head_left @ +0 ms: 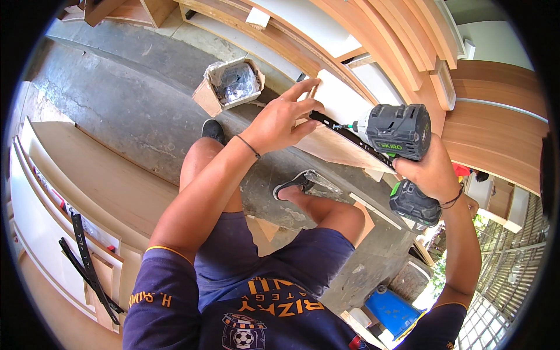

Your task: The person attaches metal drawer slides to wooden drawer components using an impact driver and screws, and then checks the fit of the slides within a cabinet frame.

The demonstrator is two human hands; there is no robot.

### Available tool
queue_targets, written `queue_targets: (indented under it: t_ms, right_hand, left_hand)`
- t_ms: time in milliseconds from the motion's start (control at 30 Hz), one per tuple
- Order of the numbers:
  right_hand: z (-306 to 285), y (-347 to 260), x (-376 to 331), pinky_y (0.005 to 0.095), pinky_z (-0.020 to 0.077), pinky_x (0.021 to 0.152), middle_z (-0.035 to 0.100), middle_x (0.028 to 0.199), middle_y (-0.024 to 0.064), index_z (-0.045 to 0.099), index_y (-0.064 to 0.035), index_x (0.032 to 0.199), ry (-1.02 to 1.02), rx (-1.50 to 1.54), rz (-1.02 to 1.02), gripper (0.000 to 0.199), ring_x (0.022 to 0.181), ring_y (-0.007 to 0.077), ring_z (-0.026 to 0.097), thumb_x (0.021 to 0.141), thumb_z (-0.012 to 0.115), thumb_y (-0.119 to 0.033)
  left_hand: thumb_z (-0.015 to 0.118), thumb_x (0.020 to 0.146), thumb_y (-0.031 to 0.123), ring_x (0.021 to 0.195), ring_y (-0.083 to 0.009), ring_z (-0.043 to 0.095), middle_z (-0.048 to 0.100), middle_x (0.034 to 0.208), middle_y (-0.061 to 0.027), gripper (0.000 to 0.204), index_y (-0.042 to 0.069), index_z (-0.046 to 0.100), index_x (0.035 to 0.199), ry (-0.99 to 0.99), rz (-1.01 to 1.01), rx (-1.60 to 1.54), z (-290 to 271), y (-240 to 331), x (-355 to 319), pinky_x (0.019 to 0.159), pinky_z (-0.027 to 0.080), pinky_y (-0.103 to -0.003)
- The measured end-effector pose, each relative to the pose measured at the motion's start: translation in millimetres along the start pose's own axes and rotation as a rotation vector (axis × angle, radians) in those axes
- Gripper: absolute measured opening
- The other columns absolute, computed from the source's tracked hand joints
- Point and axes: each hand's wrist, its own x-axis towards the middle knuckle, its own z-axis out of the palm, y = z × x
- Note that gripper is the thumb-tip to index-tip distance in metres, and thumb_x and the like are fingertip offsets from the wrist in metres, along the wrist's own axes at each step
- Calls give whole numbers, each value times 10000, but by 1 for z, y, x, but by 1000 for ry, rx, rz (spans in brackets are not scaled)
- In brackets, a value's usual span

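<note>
My right hand (429, 169) is wrapped round the grip of a black and grey cordless drill driver (399, 131), its battery showing below the wrist. The bit points left and meets a black metal drawer slide (356, 140) near its far end. That slide lies along the edge of a pale wooden drawer box (341, 96). At the slide's upper left end, my left hand (286, 116) has its fingers spread over the corner of the box, thumb close to the slide and fingertips against the wood. Whether a screw sits on the bit is too small to tell.
A torn cardboard box (233, 84) with clear plastic inside stands on the concrete floor. Wooden panels (402, 35) and cabinet parts fill the upper right. More boards (105, 169) lie at left, with loose black slides (87, 268) on them. A blue drum (391, 309) stands lower right.
</note>
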Motion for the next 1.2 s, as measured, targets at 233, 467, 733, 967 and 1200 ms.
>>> queue_targets:
  t_ms: [233,467,733,967,1200]
  right_hand:
    - [0,-2,0,288,476,696,638,781,58,642,28,941,4,-26,-37,294,704,116,535,657,612,-40]
    - [-1,-5,0,293,478,698,641,785,66,645,22,948,-12,-44,-28,301,707,122,539,656,616,-44]
    - [0,-5,-1,297,478,697,642,778,71,648,14,949,2,-66,-76,301,698,125,539,656,622,-50]
    - [0,-8,-2,297,476,690,638,757,70,647,16,932,7,-111,-65,285,685,125,532,657,625,-57]
    - [-1,-4,-2,298,473,670,630,737,69,649,16,923,19,-104,-124,274,666,124,526,661,629,-60]
  left_hand:
    - [670,765,57,1236,-359,470,402,1406,-155,264,72,619,1024,-2,0,-26,1,0,1,985,435,-404]
    - [665,766,56,1233,-355,474,397,1412,-153,267,74,617,1029,-7,-3,-16,0,0,0,982,436,-406]
    - [664,767,56,1229,-357,479,399,1411,-154,268,83,616,1029,8,15,8,1,-2,0,985,436,-405]
    - [670,767,63,1235,-363,472,396,1412,-158,266,84,617,1027,3,12,7,0,-2,0,990,435,-408]
    - [675,764,68,1236,-360,472,393,1417,-156,267,78,619,1025,-1,6,6,1,0,1,994,432,-409]
